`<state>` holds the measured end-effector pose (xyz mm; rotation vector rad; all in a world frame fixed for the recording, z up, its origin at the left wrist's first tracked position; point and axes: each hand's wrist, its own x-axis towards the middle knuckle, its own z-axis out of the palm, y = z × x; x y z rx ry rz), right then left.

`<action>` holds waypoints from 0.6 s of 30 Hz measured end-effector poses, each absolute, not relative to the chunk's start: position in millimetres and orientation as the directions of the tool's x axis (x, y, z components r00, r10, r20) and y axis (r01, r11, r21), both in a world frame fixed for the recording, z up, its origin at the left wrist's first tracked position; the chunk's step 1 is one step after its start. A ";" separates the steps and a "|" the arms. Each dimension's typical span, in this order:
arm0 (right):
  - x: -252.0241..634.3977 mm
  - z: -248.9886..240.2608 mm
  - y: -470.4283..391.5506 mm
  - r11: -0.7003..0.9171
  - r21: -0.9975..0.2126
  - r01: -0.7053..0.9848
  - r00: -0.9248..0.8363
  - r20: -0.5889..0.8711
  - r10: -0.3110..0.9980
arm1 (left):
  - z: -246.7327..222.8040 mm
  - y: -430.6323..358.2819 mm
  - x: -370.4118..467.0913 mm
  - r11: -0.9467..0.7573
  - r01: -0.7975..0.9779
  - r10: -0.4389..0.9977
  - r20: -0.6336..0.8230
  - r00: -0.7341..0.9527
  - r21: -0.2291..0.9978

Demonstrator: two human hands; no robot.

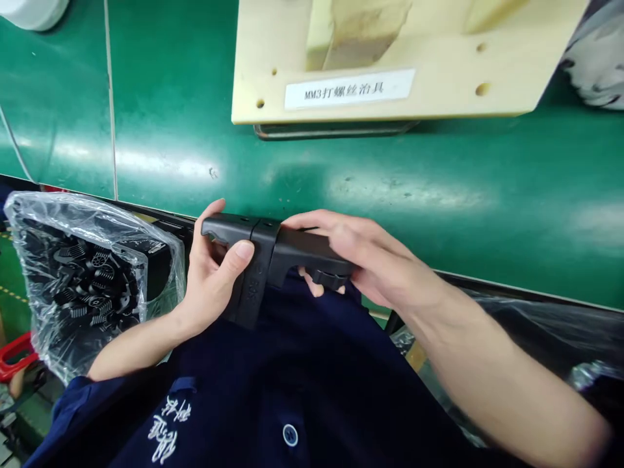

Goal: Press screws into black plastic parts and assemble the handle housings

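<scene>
A black plastic part [258, 260] with a long arm and a round ribbed knob [329, 279] is held between my two hands, close to my body, at the near edge of the green table [312, 175]. My left hand [214, 273] grips its left end, the thumb pressed on the front face. Around the right end is my right hand [355, 250], its fingers wrapped over the arm and some fingertips showing below, beside the knob. Parts of the right fingers are hidden behind the black part.
A cream fixture block [439, 97] with a white label stands on the table ahead. A plastic-lined bin [92, 279] of black parts is at the left. A white container [34, 13] sits far left; clear plastic [546, 331] lies right.
</scene>
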<state>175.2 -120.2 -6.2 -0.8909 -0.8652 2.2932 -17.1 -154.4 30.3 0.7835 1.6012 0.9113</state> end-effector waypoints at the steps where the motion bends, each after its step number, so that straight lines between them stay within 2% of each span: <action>1: 176.0 -6.6 -123.5 -0.635 -0.711 -0.302 -0.601 -0.375 0.706 | 31.9 -148.8 -14.6 0.488 0.004 0.850 -0.474 -0.232 0.873; 4: 170.4 -6.0 -137.7 -0.538 -0.767 -0.351 -0.484 -0.344 0.805 | 34.9 -133.0 -5.6 0.504 -0.088 0.803 -0.504 -0.318 0.859; 9: 145.3 1.0 -155.6 -0.430 -0.873 -0.230 -0.412 -0.313 0.856 | 32.9 -119.6 10.9 0.466 -0.176 0.811 -0.498 -0.306 0.867; 12: 140.3 5.0 -154.2 -0.397 -0.886 -0.238 -0.318 -0.316 0.894 | 31.7 -117.7 16.5 0.424 -0.191 0.843 -0.463 -0.275 0.885; 18: 152.7 3.8 -142.4 -0.424 -0.873 -0.240 -0.269 -0.360 0.893 | 33.2 -113.6 12.5 0.450 -0.216 0.834 -0.494 -0.245 0.866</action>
